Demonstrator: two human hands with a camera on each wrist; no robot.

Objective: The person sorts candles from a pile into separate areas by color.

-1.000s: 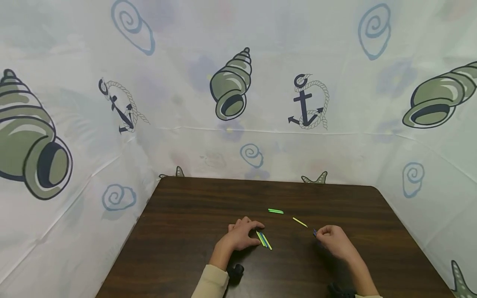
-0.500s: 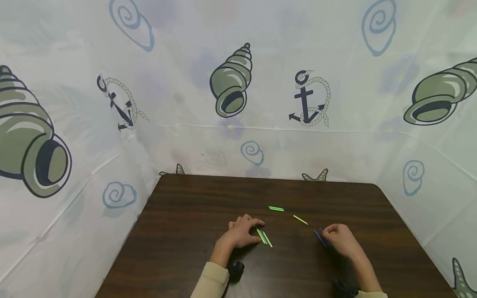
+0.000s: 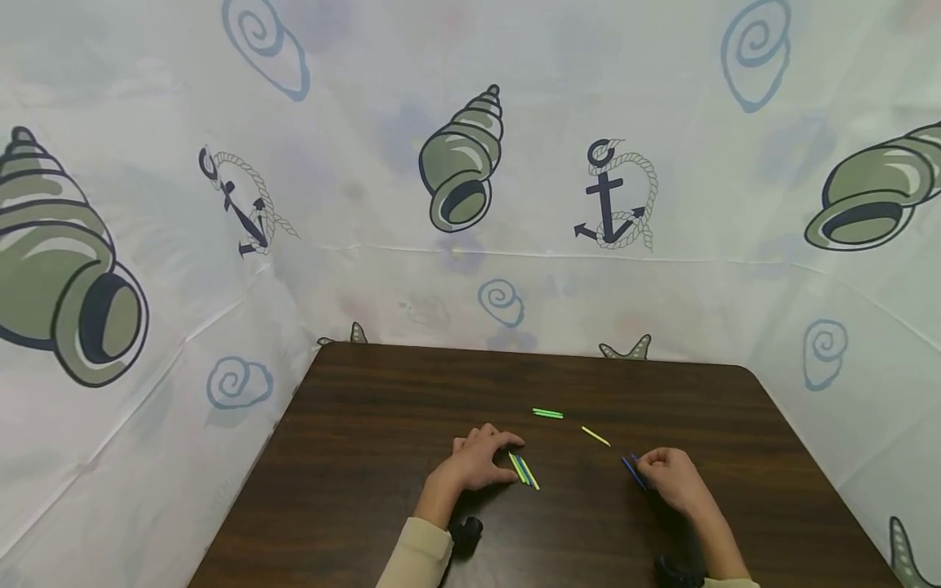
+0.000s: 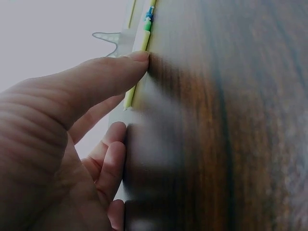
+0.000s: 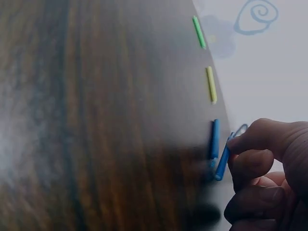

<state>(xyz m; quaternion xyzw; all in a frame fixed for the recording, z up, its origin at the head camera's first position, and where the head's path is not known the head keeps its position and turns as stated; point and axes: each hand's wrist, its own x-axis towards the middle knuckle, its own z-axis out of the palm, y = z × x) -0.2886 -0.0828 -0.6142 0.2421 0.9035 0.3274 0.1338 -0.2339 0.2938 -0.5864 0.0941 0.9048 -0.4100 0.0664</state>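
Observation:
My right hand (image 3: pixel 671 480) pinches a blue stick (image 5: pixel 223 162) between thumb and forefinger, tilted just off the tabletop in the right wrist view. Beside it a second blue stick (image 5: pixel 215 138) lies on the dark wooden table (image 3: pixel 397 392). My left hand (image 3: pixel 476 462) rests on the table further left, thumb and forefinger spread apart at the near side of a small group of yellow-green and blue sticks (image 3: pixel 524 472). In the left wrist view the thumb tip lies over a yellow stick (image 4: pixel 129 98); whether it touches cannot be told. The other fingers are loosely bent.
Two green sticks (image 3: pixel 547 413) lie together farther back. A single yellow stick (image 3: pixel 595 436) lies between them and the blue ones. Behind the table hangs a white cloth (image 3: pixel 382 286) printed with shells and anchors.
My right hand has shifted slightly right. One blue stick now lies on the table beside it, while another stays pinched. The left hand has stayed in place.

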